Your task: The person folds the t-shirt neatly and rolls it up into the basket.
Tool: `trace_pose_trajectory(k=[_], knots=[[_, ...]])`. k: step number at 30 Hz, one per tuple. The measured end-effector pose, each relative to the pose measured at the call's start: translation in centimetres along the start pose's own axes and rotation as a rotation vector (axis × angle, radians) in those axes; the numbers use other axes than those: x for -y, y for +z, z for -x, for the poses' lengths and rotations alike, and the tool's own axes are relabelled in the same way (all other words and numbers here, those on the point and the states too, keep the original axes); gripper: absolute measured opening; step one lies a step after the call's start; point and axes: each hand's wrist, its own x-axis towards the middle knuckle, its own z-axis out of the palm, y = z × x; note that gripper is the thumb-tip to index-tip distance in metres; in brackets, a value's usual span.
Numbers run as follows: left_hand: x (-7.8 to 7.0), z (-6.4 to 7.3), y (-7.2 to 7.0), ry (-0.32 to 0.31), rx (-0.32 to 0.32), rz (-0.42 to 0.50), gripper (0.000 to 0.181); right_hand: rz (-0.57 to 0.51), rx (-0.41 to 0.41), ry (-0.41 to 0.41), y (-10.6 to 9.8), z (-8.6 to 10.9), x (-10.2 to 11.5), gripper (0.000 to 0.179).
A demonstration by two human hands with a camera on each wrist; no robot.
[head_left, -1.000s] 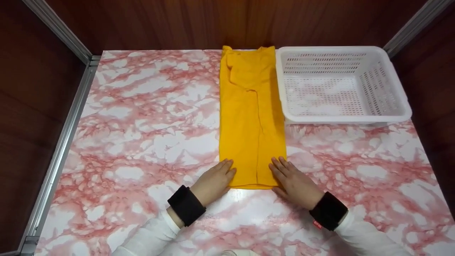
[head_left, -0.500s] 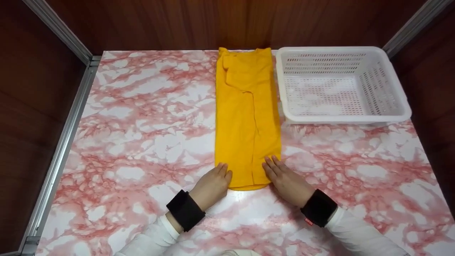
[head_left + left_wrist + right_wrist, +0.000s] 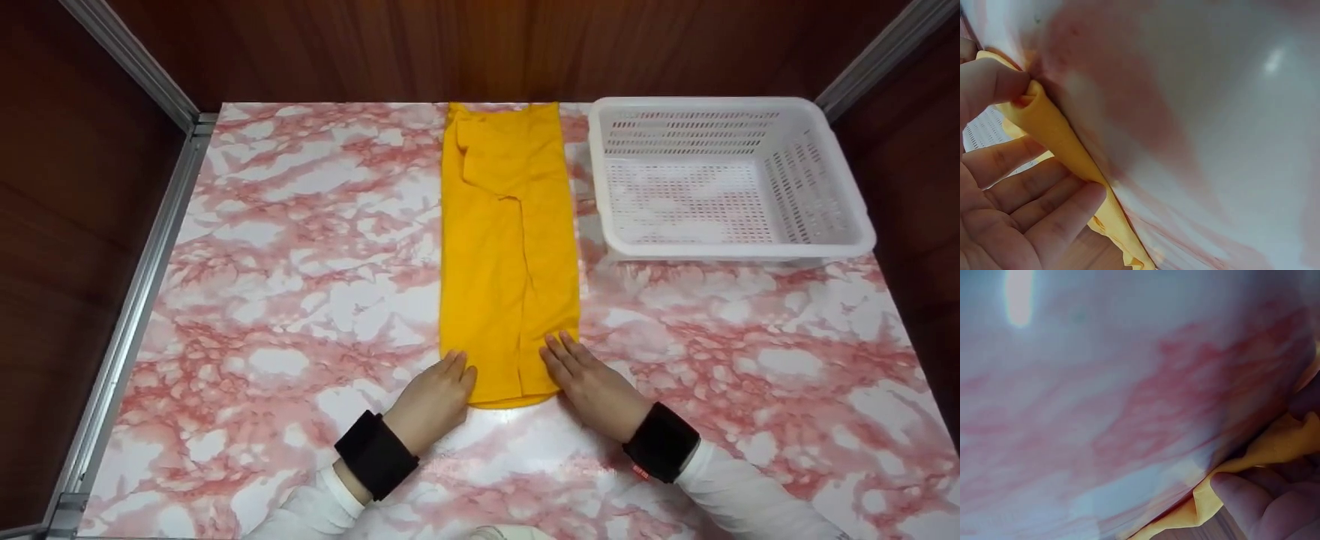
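A yellow garment, folded into a long strip, lies flat on the table with its far end at the back edge. Along its upper part a loose flap shows, and a fold line runs down to the near end. My left hand grips the near left corner; in the left wrist view the thumb is at the rolled edge and the fingers lie against the side. At the near right corner my right hand holds the cloth, its fingers on top; the right wrist view shows cloth between thumb and fingers.
A white perforated plastic basket stands at the back right, a narrow gap from the garment. The red-and-white marbled table is bounded by dark wood panels and a metal rail at the left.
Both hands have slid the garment left and slightly toward me, widening its gap from the basket. The near end now bows a little between the hands.
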Motion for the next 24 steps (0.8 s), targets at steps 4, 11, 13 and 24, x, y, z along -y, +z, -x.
trace_pose_trajectory(k=[4,11,13,24], knots=[[0.0,0.3,-0.1,-0.016,0.006,0.018,0.033,-0.03,0.011,0.006,-0.1,-0.1,0.2,0.051],[-0.4,-0.4,0.4,-0.023,-0.01,-0.006,0.027,0.127,0.032,-0.001,-0.5,0.3,1.0,0.041],[-0.6,-0.8,0.5,-0.016,-0.019,-0.035,0.027,0.19,0.044,-0.006,-0.6,0.2,1.2,0.039],[-2.1,-1.8,1.1,-0.061,-0.04,-0.241,0.054,0.039,0.021,0.109,-0.8,-1.0,1.5,0.034]])
